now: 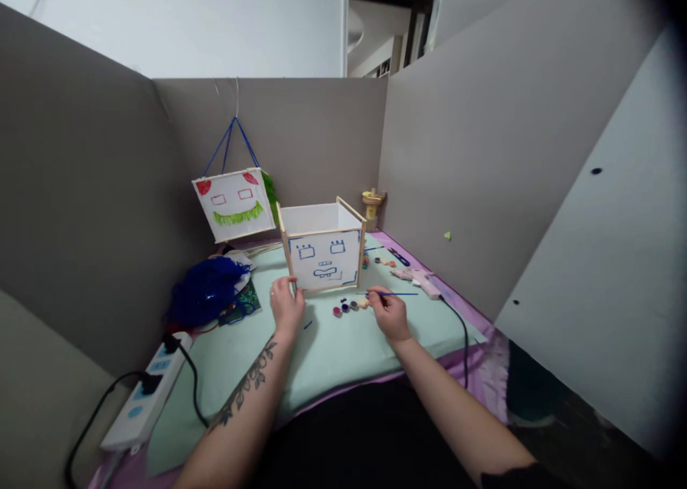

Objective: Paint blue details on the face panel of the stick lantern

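A white paper lantern (323, 260) with a wooden stick frame and an open top stands upright on the table. Its front panel bears a face in blue lines: square eyes, lashes, a small nose and a toothy mouth. My left hand (287, 306) has its fingers closed at the lantern's lower left corner. A thin blue paintbrush (400, 293) is pinched in my right hand (390, 316), lying nearly level, its tip toward the lantern's lower right corner. Small paint pots (345, 308) in several colours sit in a row between my hands.
A similar painted lantern (236, 206) hangs by blue cords at the back left. Blue yarn (207, 292) is heaped below it, near a power strip (147, 396). On the right are a pink glue gun (424, 283) with its cord, a utility knife (398, 257) and more paint pots (385, 261).
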{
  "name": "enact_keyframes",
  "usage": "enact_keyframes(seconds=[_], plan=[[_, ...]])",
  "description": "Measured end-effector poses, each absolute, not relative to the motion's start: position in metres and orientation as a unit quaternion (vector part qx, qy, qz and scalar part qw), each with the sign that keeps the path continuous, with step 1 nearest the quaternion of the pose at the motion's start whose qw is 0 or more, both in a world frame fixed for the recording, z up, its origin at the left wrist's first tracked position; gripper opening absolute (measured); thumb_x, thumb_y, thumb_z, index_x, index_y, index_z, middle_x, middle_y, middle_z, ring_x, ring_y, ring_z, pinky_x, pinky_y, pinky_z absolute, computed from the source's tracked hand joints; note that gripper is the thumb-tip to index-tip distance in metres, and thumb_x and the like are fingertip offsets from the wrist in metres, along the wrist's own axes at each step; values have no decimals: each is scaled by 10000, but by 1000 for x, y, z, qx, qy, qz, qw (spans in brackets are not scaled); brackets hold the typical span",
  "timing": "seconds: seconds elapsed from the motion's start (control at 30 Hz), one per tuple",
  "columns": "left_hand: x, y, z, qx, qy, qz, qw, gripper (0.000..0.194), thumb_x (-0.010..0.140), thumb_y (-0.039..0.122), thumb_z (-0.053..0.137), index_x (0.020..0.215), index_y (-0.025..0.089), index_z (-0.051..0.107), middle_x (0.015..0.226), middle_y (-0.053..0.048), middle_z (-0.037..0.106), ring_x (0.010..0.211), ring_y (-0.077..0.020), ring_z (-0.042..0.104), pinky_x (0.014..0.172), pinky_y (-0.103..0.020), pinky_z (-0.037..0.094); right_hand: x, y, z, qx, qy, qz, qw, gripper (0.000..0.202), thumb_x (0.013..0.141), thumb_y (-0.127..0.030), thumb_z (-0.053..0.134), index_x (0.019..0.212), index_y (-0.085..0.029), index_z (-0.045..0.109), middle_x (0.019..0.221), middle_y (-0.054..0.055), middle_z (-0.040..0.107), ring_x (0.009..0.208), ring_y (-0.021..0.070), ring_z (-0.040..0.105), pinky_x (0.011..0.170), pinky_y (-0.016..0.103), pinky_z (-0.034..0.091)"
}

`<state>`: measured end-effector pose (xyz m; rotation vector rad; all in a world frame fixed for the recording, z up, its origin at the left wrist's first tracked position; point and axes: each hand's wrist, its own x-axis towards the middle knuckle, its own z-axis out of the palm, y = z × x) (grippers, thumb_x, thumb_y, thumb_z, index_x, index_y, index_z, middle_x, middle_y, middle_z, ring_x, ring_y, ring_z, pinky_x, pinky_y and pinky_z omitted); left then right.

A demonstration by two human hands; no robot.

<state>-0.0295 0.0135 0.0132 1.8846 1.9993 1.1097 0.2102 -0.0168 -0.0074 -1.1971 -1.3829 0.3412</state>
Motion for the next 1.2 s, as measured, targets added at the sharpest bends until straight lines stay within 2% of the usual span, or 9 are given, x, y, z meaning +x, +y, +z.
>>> enact_keyframes(seconds=[0.07,0.13,0.23,0.37,0.53,0.73,0.87,1.03,1.2], plan=[[-40,19,11,576,731,354,92,534,750,293,596,1241,115,486,1305,-204,435,1262,-352,345,1028,-485,284,211,-15,-10,-521,-582,155,605,293,859,-409,513,853,-159,665,771,72,701,686,190,672,619,280,536],[-47,24,7,551,763,316,121,578,648,328,685,1170,125,543,1302,-210,445,1270,-388,324,1021,-502,283,213,-14,-12,-525,-571,162,610,303,865,-421,509,867,-157,657,776,71,698,691,189,674,626,281,540],[-49,31,2,553,761,303,154,294,626,312,682,880,166,651,1204,-194,532,1258,-400,343,1020,-512,268,214,-13,-13,-526,-561,172,615,311,864,-436,512,877,-158,652,773,68,696,692,189,676,624,281,543],[-48,38,-1,544,741,342,197,69,645,258,641,667,198,616,1114,-163,594,1262,-395,345,1007,-493,271,213,-11,-13,-519,-560,181,620,310,860,-439,519,865,-159,652,772,68,692,695,189,675,620,277,544],[-46,40,-2,523,666,417,331,143,693,326,633,703,197,572,826,-90,646,939,-280,581,784,-354,424,212,-17,-9,-505,-565,180,628,280,867,-415,520,867,-164,645,772,65,687,707,190,678,605,271,539],[-42,31,6,463,527,474,532,274,676,394,702,751,158,585,712,-34,626,635,-130,566,503,-200,360,206,-22,4,-471,-587,152,641,247,887,-377,498,849,-171,630,742,54,684,672,178,674,578,267,532],[-44,28,13,409,457,492,618,257,677,338,742,727,140,585,663,-22,596,583,-96,550,477,-174,372,186,-5,23,-435,-618,111,645,209,893,-333,485,884,-183,629,770,49,681,685,172,660,641,293,532],[-44,30,12,366,415,489,675,195,726,276,726,778,126,611,688,-25,599,608,-82,568,479,-150,389,148,20,41,-384,-666,44,638,190,884,-308,469,882,-206,629,863,62,676,875,206,615,867,397,473],[-41,31,9,357,402,471,699,189,719,242,739,724,122,594,651,-19,584,545,-72,540,464,-154,380,138,20,32,-350,-714,10,606,209,879,-259,437,940,-224,634,896,57,668,920,215,573,893,417,432]])
